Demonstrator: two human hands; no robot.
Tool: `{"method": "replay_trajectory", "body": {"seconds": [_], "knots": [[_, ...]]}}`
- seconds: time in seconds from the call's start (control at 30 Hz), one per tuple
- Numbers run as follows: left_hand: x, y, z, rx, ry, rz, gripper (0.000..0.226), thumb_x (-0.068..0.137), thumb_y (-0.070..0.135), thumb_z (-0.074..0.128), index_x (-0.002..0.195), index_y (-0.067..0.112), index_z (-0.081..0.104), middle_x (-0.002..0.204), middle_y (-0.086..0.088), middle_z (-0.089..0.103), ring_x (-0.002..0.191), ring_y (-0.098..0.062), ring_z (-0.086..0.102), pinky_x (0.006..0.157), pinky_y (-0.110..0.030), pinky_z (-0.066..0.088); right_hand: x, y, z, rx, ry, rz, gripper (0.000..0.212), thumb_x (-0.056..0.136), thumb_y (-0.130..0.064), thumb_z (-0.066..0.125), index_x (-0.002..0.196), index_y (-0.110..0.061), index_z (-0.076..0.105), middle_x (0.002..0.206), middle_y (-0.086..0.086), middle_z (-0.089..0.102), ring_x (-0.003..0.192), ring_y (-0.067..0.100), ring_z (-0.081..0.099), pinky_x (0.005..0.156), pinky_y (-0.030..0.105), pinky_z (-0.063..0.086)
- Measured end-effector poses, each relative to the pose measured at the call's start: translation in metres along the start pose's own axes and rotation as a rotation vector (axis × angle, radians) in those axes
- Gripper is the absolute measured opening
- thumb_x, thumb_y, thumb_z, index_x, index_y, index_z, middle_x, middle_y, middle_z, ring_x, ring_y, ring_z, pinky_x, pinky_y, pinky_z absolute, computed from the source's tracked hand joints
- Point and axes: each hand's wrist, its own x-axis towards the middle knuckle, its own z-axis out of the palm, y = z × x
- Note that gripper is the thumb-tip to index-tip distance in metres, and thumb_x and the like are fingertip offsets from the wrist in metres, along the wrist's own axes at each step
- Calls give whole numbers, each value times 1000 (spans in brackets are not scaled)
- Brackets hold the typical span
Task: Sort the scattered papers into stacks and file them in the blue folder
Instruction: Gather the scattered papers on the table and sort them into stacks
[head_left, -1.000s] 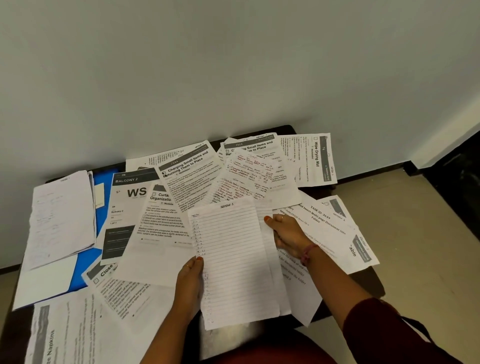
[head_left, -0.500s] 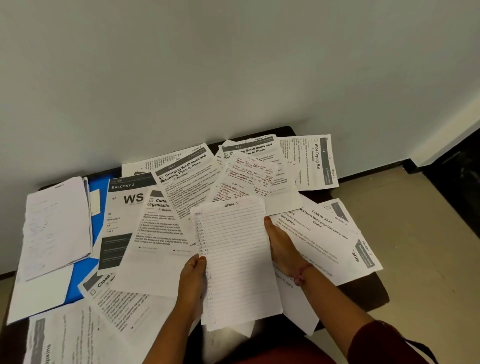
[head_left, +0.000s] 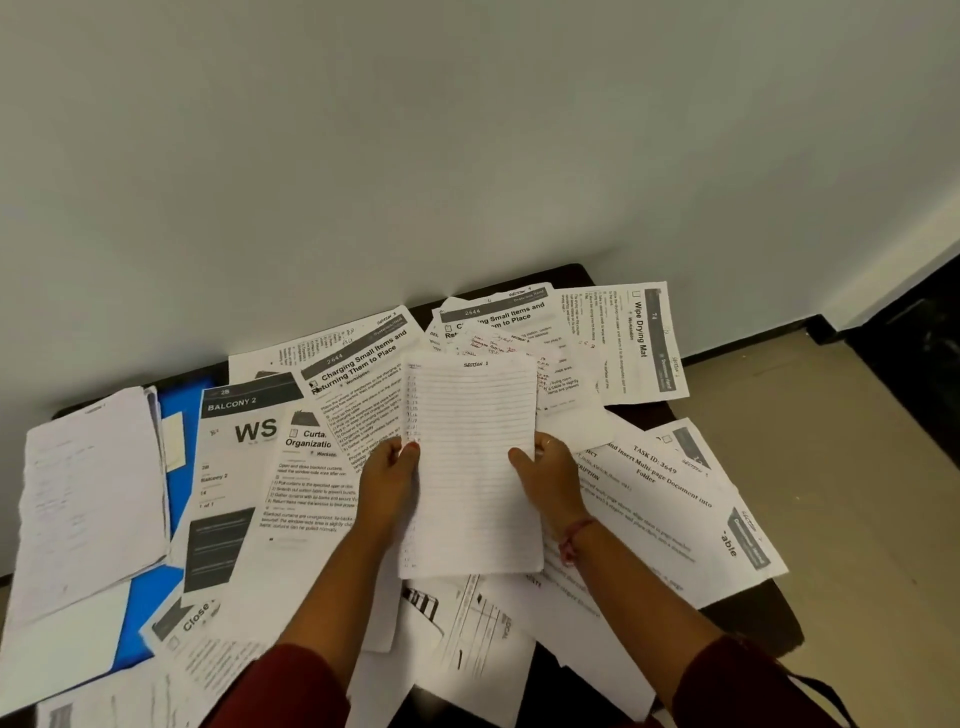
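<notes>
Upright, lined sheet (head_left: 475, 467), long axis wallward

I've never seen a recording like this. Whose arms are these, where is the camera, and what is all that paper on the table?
There is no machine here: these are a person's two bare arms, filmed by one wide-angle camera worn on the head, looking forward and down. The left hand and right hand each grip one side of a lined sheet headed "Section 1", held up above the mess. Below is a dark table against a pale wall, covered with overlapping printed pages, such as the "Wipe Drying Mat" page and the "Balcony 2" page. On the left lies a blue folder, partly buried, with a stack of handwritten sheets on it.
</notes>
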Motion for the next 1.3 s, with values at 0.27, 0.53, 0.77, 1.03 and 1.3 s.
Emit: {"method": "replay_trajectory", "body": {"seconds": [0.27,0.53,0.77,1.03,1.3], "knots": [[55,30,23,323,34,148,16,98,16,49,104,8,61,85,2,62,70,-4,52,56,-20,38,40,-13,5,12,59,44,39,81,0,62,50,-11,42,51,-8,50,40,-1,38,39,8,30],[87,32,34,513,4,179,15,97,12,49,97,6,63,82,-2,61,68,-13,53,55,-20,38,55,-6,9,88,38,103,22,81,-6,66,83,15,62,83,20,70,67,20,64,55,19,51],[100,29,37,496,43,106,19,96,16,52,110,9,63,97,-3,63,86,-17,55,75,-26,37,64,-7,7,274,59,177,23,83,-3,65,103,-12,62,98,1,68,91,16,65,75,26,54],[86,25,23,268,35,16,1,90,12,55,89,12,56,77,-2,60,68,-16,52,63,-26,43,58,-4,13,187,14,206,20,88,-3,56,106,-4,64,103,7,69,89,20,64,78,31,55],[44,18,-17,-110,-220,-151,15,88,9,65,103,11,67,101,-10,73,92,-26,70,85,-42,55,24,-7,21,163,-85,147,39,87,-11,49,125,-12,57,117,3,65,106,21,61,94,43,51]]}}
